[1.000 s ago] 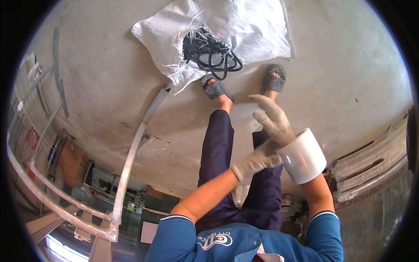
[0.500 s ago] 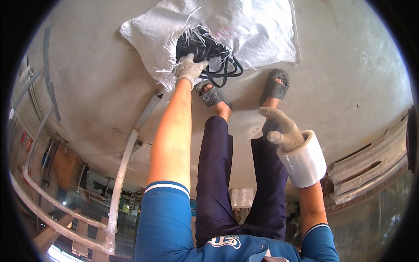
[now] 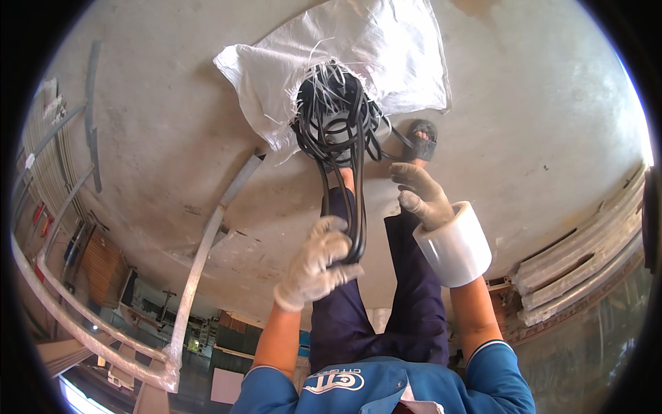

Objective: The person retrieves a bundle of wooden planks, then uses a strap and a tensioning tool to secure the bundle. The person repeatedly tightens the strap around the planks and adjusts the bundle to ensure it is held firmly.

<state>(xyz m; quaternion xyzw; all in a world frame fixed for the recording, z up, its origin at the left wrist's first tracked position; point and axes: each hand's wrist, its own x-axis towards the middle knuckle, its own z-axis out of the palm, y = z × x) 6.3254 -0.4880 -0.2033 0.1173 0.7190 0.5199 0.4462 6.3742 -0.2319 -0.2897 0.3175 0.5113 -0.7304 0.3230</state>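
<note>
Left hand (image 3: 316,265) — grip around black cords (image 3: 359,200), now drawn out of the torn white sack (image 3: 407,62): partly free, rest bunched at its mouth. Right hand (image 3: 424,196) spread, holding nothing — film roll (image 3: 455,248) round wrist.

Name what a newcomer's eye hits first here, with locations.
Probably the bunch of black cords, spilling from the frayed hole in the white sack at top center and stretching down to the gloved left hand, which grips their looped end. Next, the shiny whitish roll right of center, worn like a cuff around the right wrist, below the open, gloved right hand.
</note>
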